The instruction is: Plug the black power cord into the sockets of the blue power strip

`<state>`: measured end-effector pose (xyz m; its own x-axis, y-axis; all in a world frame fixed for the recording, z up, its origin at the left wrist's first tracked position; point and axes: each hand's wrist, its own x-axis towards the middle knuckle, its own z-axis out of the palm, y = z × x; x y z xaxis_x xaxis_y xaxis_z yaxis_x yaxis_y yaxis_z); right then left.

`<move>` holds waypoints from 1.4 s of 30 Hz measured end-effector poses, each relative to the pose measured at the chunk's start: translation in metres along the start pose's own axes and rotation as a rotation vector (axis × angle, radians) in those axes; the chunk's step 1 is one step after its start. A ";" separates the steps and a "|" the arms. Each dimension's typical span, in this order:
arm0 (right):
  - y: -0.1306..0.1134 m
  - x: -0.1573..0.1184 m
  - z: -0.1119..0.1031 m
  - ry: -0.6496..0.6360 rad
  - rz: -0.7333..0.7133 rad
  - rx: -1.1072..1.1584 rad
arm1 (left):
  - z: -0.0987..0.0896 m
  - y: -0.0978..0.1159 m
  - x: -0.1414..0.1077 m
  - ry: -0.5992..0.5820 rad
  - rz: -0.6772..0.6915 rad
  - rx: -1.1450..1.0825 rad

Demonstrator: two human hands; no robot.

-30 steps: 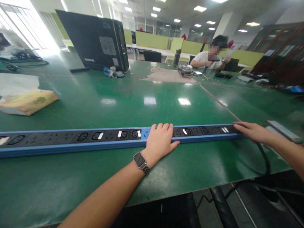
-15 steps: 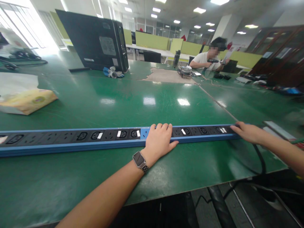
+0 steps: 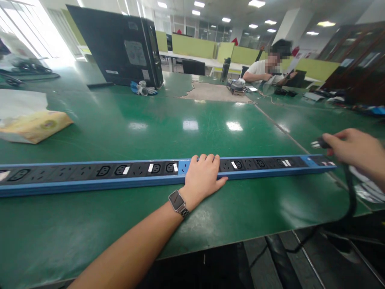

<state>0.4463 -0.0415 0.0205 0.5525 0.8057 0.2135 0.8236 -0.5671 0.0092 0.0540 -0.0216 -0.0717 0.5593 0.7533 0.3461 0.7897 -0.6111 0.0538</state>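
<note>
A long blue power strip (image 3: 90, 186) with a row of black sockets lies across the green table, running from the left edge to the right. My left hand (image 3: 203, 172) is wrapped over it near the middle, fingers over the far edge and thumb along the near side. In my right hand (image 3: 355, 148) is a black power plug (image 3: 324, 143), held above the strip's right end with its metal prongs pointing left, clear of the sockets. A thick black cable (image 3: 351, 192) hangs from the plug and curves down past the table's front edge.
A black computer case (image 3: 120, 48) stands at the back left, with gloves (image 3: 143, 88) beside it. A tissue pack (image 3: 36, 124) lies at left. Across the table (image 3: 186, 140) sits a person (image 3: 267, 68). Cables and small items lie at far right.
My right hand has risen and moved right from the strip's right end. The plug's prongs and the blue socket at that end now show. My left hand has stayed in place.
</note>
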 end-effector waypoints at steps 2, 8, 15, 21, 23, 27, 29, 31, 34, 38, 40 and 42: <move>-0.023 -0.012 -0.011 -0.205 -0.008 0.191 | 0.000 0.000 0.000 -0.003 0.000 -0.002; -0.088 -0.049 0.003 -0.409 -0.259 0.137 | -0.001 -0.001 -0.001 -0.003 0.001 -0.012; -0.087 -0.048 0.017 -0.306 -0.347 -0.091 | 0.000 -0.001 -0.001 -0.002 0.000 -0.027; -0.089 -0.063 0.030 -0.115 -0.411 -0.279 | -0.001 0.000 -0.001 -0.010 -0.009 -0.017; -0.088 -0.069 0.032 -0.111 -0.392 -0.247 | -0.001 0.000 -0.001 -0.014 -0.012 -0.015; -0.092 -0.083 0.034 -0.055 -0.343 -0.293 | -0.001 -0.001 -0.001 -0.002 0.000 -0.015; -0.094 -0.087 0.034 -0.038 -0.337 -0.322 | -0.001 -0.001 -0.001 0.006 0.002 -0.014; -0.094 -0.086 0.035 -0.049 -0.347 -0.311 | 0.000 -0.001 -0.001 0.011 0.002 -0.016; -0.089 -0.074 0.032 -0.114 -0.371 -0.235 | 0.000 -0.001 -0.001 0.016 -0.004 -0.022; -0.081 -0.063 0.014 -0.117 -0.352 -0.124 | 0.000 0.000 0.000 0.014 -0.013 -0.030; -0.084 -0.065 -0.001 -0.024 -0.322 -0.028 | -0.001 0.000 0.000 0.008 -0.019 -0.034; -0.094 -0.072 -0.018 0.020 -0.330 0.118 | -0.001 0.001 0.000 0.004 -0.023 -0.040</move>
<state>0.3266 -0.0494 0.0217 0.2519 0.9384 0.2366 0.9673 -0.2517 -0.0316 0.0540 -0.0225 -0.0711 0.5403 0.7660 0.3482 0.7913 -0.6033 0.0993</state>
